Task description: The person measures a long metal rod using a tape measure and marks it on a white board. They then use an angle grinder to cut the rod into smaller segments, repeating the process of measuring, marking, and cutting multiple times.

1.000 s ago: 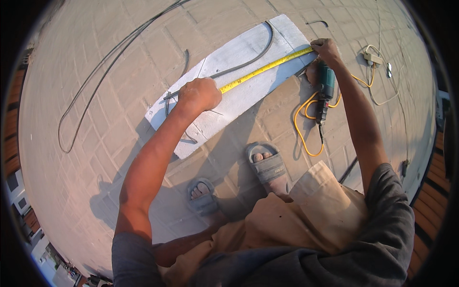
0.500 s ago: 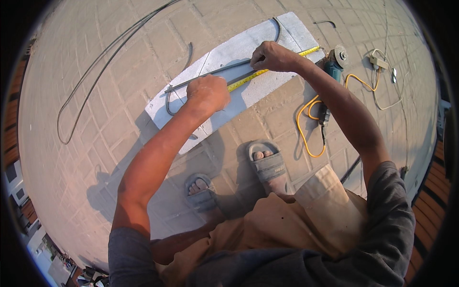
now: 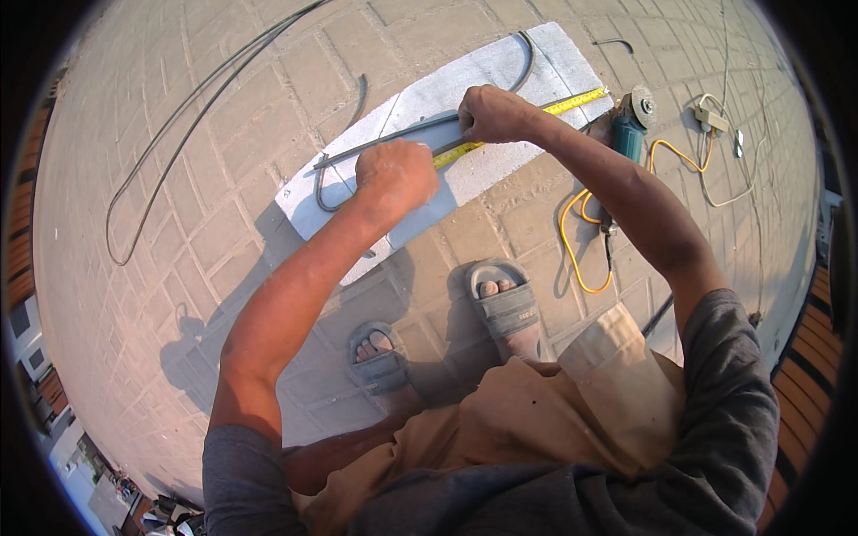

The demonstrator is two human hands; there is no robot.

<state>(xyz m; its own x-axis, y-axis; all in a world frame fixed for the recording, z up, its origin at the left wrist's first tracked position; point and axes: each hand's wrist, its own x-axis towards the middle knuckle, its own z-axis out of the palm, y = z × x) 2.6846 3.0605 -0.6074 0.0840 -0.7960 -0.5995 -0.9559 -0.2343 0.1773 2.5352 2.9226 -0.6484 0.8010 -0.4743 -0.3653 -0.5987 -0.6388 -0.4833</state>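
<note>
My left hand (image 3: pixel 396 172) is closed in a fist over a pale slab (image 3: pixel 420 228), where a yellow tape measure (image 3: pixel 458 155) comes out from under it; anything deeper in the fist is hidden. The tape runs to the slab's right end. My right hand (image 3: pixel 490 114) pinches a dark steel rod (image 3: pixel 380 140) that lies slantwise above the tape and reaches past my left hand. Along the slab's far edge shows a curved rod end (image 3: pixel 529 61). A hooked rod end (image 3: pixel 321 189) bends down left of my left hand.
An angle grinder (image 3: pixel 629 134) with an orange cord (image 3: pixel 564 234) lies right of the slab. Farther right is a socket block (image 3: pixel 711 118) with cables. A long looped rod (image 3: pixel 170 154) lies on the paving at left, and short offcuts lie around. My sandalled feet are close below the slab.
My right hand has slid left along the rod, closer to my left hand, uncovering more of the tape on its right. My left hand has stayed in nearly the same place.
</note>
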